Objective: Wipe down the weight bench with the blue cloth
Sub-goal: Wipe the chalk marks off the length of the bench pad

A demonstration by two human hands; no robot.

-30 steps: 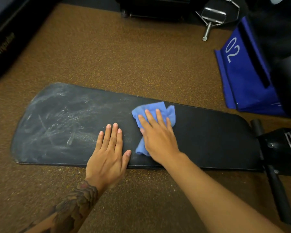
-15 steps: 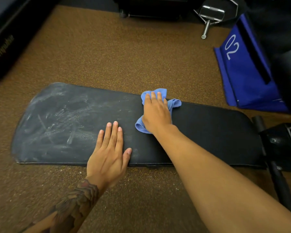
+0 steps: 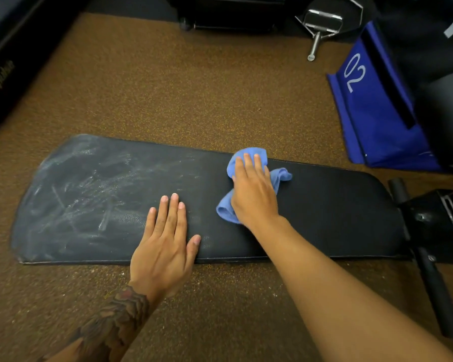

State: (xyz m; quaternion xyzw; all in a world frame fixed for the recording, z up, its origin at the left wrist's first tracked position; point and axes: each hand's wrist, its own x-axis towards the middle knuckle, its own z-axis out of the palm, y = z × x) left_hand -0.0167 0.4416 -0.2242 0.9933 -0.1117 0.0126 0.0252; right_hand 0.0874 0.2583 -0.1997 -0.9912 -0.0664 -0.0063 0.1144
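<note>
R hand flat, palm pressing blue cloth onto weight bench pad, centre-right of frame, cloth bunched under fingers; L hand spread flat, holding nothing, lower centre

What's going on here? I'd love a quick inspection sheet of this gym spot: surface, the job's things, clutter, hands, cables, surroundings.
Surface: black bench pad, whitish streaks over its left part, right part looks dark and clean.
Job's things: blue cloth bunched on the pad near its far edge.
Clutter: pale specks on the brown floor by the near edge.
Hands: right hand flat on the cloth; left hand flat on the pad, empty.
Cables: nothing seen.
Surroundings: blue bag marked 02, metal handle attachment, black bench frame.
</note>
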